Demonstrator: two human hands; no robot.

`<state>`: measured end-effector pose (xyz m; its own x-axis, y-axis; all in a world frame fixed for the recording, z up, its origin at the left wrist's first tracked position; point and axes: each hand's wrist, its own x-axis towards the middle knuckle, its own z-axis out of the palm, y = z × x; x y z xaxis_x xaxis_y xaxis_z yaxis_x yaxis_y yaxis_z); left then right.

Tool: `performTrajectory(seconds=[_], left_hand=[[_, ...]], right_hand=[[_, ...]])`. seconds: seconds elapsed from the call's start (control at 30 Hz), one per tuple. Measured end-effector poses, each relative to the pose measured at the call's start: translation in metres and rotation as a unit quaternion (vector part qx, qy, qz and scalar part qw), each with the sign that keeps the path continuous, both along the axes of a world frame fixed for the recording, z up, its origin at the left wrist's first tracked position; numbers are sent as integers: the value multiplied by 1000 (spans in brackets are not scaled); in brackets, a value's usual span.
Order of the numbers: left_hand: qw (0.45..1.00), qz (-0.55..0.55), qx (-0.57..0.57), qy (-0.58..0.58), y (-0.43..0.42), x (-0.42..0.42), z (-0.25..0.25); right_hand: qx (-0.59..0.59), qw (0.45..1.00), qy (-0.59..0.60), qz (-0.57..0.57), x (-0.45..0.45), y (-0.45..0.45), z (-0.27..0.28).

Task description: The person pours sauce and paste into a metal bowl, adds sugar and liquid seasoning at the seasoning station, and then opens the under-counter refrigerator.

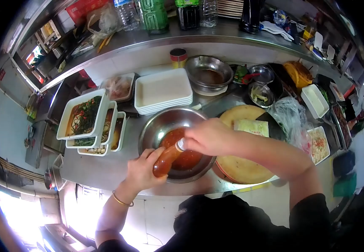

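The left hand (145, 169) is gripping a bottle (163, 163) around its lower body, the fingers clamped on it, while the right hand (209, 136) is closing its fingers around the white cap (180, 145) at the other end. The grip is probably splitting the work: one hand is steadying the body, leaving the other to work at the top. The bottle is slanting over the near left part of a wide metal bowl (147, 127), its capped end pointing far and right, perhaps so that any drip is landing inside (a sensible spot for something so runny-looking). The bowl is sitting close to the near edge of the tabletop (127, 163), likely for easy reach. On its right, a round chopping board (244, 156) is carrying a pale green packet (251, 127); on its far side, white trays (163, 89) are standing nested, which is presumably saving room. Filled trays (62, 124) are stacking up at the left.

The bottle is looking smooth and glossy, catching light along its side, and its orange-brown colour is showing between the fingers. Its label, if any, is not showing. Below, a red, wet sauce (187, 159) is covering the bowl's bottom, with small darker flecks appearing in it.
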<state>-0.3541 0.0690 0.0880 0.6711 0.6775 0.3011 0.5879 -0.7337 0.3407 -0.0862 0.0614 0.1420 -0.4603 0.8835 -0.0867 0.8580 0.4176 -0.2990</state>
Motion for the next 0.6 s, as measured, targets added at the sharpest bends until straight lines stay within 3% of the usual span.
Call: performTrajectory(seconds=[0.03,0.1,0.17,0.3,0.33,0.43,0.5,0.57,0.6], left_hand=[[1000,2,-2,-7,-1,0,0],[1000,8,-6,-21,-2,0,-1],[1000,10,-6,-28,-1,-2,-3],[1000,-1,-4,-15,-2,-1,-5],[1000,-6,-3,-8,-3,0,-4],[1000,-9,-8,-2,-7,2,-4],[1000,3,-15,-21,-6,1,-7],[1000,1,-11,-27,-6,1,-7],[1000,-3,-9,-28,-6,1,-7]], right_hand=[[-77,994,-73,-40,-1,2,7],[-43,998,-38,-38,3,0,13],[91,989,119,14,11,-12,7],[198,969,75,125,0,-8,-8],[174,979,58,91,-3,-8,-8],[-58,993,-94,-52,-8,-1,15],[32,999,1,-1,-4,-8,18],[165,971,142,96,2,-9,-7],[186,969,102,124,0,-7,-12]])
